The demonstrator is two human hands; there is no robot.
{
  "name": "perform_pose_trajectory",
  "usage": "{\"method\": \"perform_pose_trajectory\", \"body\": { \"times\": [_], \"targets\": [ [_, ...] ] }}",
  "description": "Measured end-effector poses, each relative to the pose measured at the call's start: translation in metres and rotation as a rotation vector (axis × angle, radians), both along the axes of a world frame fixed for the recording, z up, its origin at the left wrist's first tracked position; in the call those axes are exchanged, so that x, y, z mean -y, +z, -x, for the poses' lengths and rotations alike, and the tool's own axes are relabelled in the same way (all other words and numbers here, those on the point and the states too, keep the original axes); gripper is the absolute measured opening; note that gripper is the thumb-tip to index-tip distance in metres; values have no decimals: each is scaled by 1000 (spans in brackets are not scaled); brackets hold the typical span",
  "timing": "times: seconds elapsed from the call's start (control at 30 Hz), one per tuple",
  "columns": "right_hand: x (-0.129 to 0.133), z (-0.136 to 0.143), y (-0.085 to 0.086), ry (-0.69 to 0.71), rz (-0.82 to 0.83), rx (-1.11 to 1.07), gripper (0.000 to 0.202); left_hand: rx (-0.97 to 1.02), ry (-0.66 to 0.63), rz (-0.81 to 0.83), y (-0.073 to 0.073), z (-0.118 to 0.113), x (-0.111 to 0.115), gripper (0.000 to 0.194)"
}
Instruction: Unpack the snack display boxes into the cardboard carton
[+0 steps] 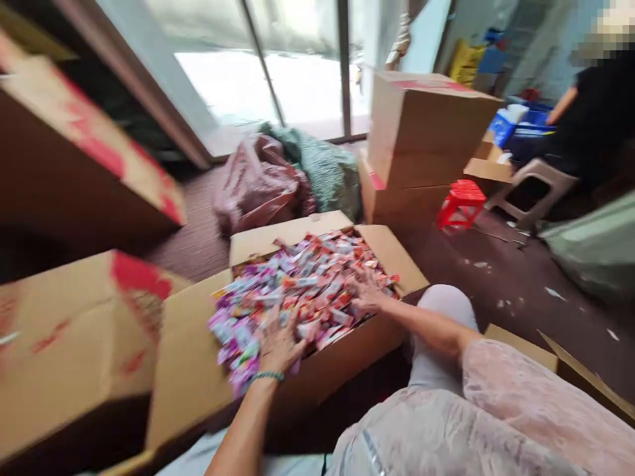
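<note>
An open cardboard box in front of me is heaped with small wrapped packets, red and orange on the right, purple and white on the left. On the near left part of the heap rests my left hand, fingers spread, a green beaded bracelet at its wrist. My right hand lies over the red packets at the right side, its fingers apart and somewhat blurred. Packets partly hide the fingertips of both hands. Some purple packets spill over the left flap.
Closed cartons stand at my left, with stacked boxes at back right. Pink and green sacks lie behind the open box. A red stool stands on the floor; a person in black sits beyond it.
</note>
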State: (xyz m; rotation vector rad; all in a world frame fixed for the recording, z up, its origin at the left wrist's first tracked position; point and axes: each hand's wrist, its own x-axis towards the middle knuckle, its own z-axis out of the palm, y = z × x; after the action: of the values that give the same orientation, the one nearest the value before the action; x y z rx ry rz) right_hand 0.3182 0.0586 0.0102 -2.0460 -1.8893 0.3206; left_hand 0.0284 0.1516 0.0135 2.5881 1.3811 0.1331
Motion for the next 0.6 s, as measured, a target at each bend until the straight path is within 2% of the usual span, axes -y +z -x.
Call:
{"method": "perform_pose_trajectory", "body": {
  "times": [0.1, 0.17, 0.3, 0.43, 0.53, 0.6],
  "targets": [
    [-15, 8, 7, -13, -33, 32, 70, -8, -3, -3, 19, -2, 13, 85],
    [-30, 16, 11, 26, -12, 94, 74, -12, 6, -19, 20, 2, 19, 88],
    [-60, 23, 10, 55, 94, 191, 71, -37, 91, -47, 8, 12, 31, 92],
    [-75, 9, 5, 71, 146, 191, 67, 0, 342, -94, -8, 19, 25, 97],
    [-76, -3, 8, 102, 85, 160, 69, 68, 549, -83, -21, 21, 14, 99],
    [-80, -8, 17, 55, -25, 150, 70, 69, 595, -67, -30, 21, 8, 98]
  ]
}}
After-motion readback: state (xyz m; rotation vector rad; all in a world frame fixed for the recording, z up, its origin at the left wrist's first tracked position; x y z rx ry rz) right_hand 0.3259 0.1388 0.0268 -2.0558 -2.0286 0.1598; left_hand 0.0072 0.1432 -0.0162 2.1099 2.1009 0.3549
